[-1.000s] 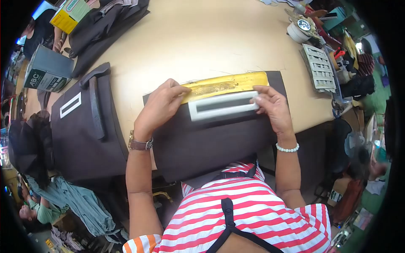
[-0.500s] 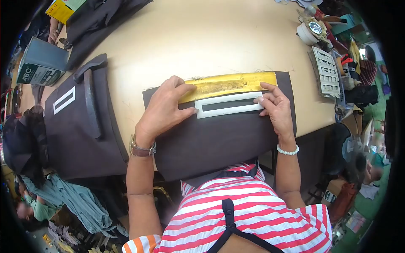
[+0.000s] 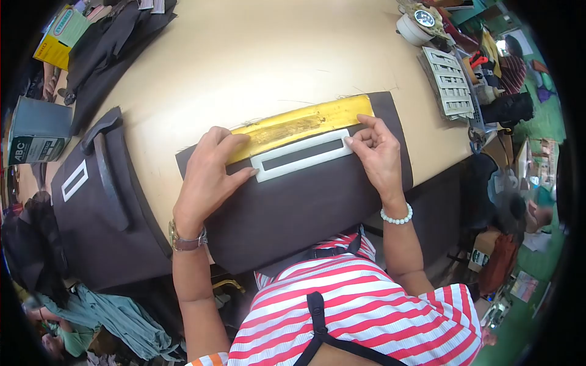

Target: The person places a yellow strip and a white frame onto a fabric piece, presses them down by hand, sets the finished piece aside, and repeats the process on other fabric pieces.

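Note:
Dark fabric lies in front of me, with a yellow strip along its far edge. Just below the strip is a white rectangular frame with a slot through which the dark fabric shows. My left hand has its thumb at the frame's left end and its fingers on the strip's left end, thumb and fingers apart. At the right end, my right hand touches the frame with its thumb, while its index finger reaches onto the strip.
Left, another dark fabric piece carries a small white frame and a curved dark tool. A metal can stands beyond. A stack of slotted white pieces and a round white container are at right.
The view has shifted, so the table items appear displaced. My right thumb is now at the white frame's right end, with the index finger straighter on the yellow strip. My left hand keeps its place.

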Demonstrator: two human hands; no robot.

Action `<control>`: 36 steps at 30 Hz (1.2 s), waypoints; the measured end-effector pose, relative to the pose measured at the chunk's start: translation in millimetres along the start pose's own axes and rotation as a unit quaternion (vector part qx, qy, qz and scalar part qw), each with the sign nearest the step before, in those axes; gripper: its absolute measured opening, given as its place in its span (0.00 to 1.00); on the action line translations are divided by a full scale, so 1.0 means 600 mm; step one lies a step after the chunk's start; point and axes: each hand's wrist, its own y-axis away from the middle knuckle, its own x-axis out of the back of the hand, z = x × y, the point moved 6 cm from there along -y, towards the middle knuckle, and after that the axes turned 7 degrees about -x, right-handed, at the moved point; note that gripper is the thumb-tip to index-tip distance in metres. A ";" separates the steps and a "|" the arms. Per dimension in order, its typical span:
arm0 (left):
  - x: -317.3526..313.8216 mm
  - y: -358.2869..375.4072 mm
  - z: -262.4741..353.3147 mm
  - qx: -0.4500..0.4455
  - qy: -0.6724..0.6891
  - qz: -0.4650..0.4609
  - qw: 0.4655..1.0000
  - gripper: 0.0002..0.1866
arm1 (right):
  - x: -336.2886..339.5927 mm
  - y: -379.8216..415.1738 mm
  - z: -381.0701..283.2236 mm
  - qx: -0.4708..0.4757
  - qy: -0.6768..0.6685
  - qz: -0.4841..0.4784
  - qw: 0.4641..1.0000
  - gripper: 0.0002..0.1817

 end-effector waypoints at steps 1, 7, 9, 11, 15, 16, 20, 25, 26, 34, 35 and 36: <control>0.000 0.000 -0.001 0.000 0.002 0.001 1.000 0.25 | 0.001 -0.001 0.001 -0.004 -0.002 0.001 1.000 0.23; -0.001 0.000 -0.001 -0.005 0.008 0.007 1.000 0.25 | 0.002 -0.001 -0.002 -0.005 -0.008 0.011 1.000 0.23; -0.002 0.000 -0.001 0.004 0.013 0.002 1.000 0.25 | 0.002 -0.001 -0.005 0.004 -0.001 0.017 1.000 0.22; -0.002 -0.001 -0.001 0.006 0.016 0.001 1.000 0.25 | 0.001 -0.001 -0.008 0.006 0.001 0.019 1.000 0.21; -0.001 -0.001 0.003 -0.011 0.002 0.003 1.000 0.24 | -0.001 0.000 -0.008 0.031 0.024 0.024 0.999 0.16; 0.000 -0.001 0.005 -0.015 -0.004 0.006 1.000 0.24 | -0.004 0.003 -0.013 0.077 0.074 0.026 0.994 0.14; 0.000 0.008 0.029 -0.046 -0.051 0.042 0.997 0.20 | -0.018 0.037 -0.037 0.239 0.293 0.067 0.923 0.08; -0.048 0.060 0.057 -0.154 -0.194 0.046 0.968 0.17 | -0.002 0.044 -0.043 0.284 0.290 0.067 0.911 0.06; -0.053 0.068 0.060 -0.149 -0.214 0.048 0.964 0.18 | -0.007 0.047 -0.053 0.312 0.300 0.104 0.896 0.06; -0.068 0.084 0.055 -0.105 -0.256 0.024 0.961 0.20 | -0.195 0.142 -0.077 0.413 0.239 -0.078 0.875 0.26; -0.068 0.083 0.057 -0.107 -0.265 0.019 0.958 0.20 | -0.190 0.139 -0.072 0.402 0.247 -0.083 0.878 0.27; -0.066 0.083 0.060 -0.109 -0.274 0.010 0.955 0.20 | -0.178 0.134 -0.068 0.396 0.268 -0.069 0.875 0.27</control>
